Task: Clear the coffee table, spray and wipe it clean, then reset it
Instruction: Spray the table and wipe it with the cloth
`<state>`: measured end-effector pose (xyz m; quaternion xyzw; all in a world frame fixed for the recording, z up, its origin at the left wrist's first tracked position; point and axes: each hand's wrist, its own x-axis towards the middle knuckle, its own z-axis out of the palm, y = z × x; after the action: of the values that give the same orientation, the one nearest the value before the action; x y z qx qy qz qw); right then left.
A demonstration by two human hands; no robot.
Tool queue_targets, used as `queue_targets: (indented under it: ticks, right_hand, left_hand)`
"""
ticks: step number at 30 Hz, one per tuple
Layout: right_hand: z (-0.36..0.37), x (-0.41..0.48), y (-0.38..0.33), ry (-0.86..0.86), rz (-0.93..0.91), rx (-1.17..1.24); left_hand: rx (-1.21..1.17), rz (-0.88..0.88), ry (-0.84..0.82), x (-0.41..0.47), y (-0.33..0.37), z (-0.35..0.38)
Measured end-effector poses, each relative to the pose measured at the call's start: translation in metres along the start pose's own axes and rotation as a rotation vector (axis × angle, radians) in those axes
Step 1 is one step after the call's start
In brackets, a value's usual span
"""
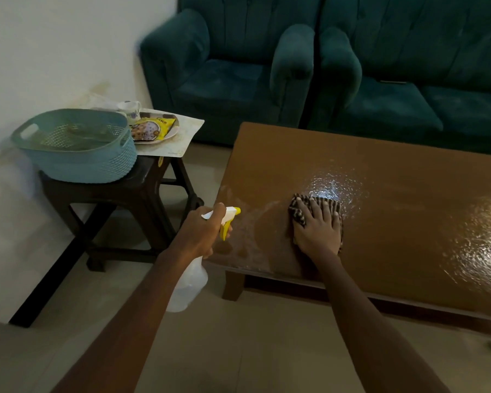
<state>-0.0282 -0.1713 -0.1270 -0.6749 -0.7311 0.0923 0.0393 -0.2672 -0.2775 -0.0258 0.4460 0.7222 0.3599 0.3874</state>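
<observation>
The brown coffee table fills the right half of the view, its top bare and wet with spray droplets near its left end. My right hand lies flat on a dark striped cloth, pressing it onto the tabletop. My left hand grips a white spray bottle with a yellow nozzle, held just off the table's left edge and pointing at the tabletop.
A dark stool stands left of the table with a teal basket, a place mat, a plate with a yellow snack packet and a cup. Green sofas line the far side. Tiled floor lies between.
</observation>
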Motion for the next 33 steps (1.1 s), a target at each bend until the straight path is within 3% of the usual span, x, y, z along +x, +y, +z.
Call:
queue_targets:
  ticks: [8, 13, 19, 24, 29, 33]
  right_hand:
    - [-0.001, 0.01, 0.006, -0.02, -0.035, 0.0]
    - [0.0, 0.037, -0.035, -0.008, -0.003, 0.018]
    - [0.019, 0.005, -0.109, -0.054, -0.351, -0.026]
    - [0.029, -0.058, -0.077, -0.051, -0.605, -0.036]
    - [0.014, -0.053, -0.006, -0.028, -0.493, -0.06]
    - [0.007, 0.002, -0.021, -0.024, -0.327, -0.074]
  left_hand:
    - [0.099, -0.05, -0.013, 0.007, -0.007, -0.013]
    - [0.001, -0.028, 0.077, 0.01, -0.012, -0.025]
    - [-0.105, 0.014, 0.253, 0.009, -0.012, -0.04]
    - [-0.128, -0.011, 0.244, 0.013, -0.008, -0.043]
    - [-0.125, -0.027, 0.19, 0.025, -0.007, -0.047]
    - [-0.132, -0.034, 0.185, 0.029, -0.01, -0.053]
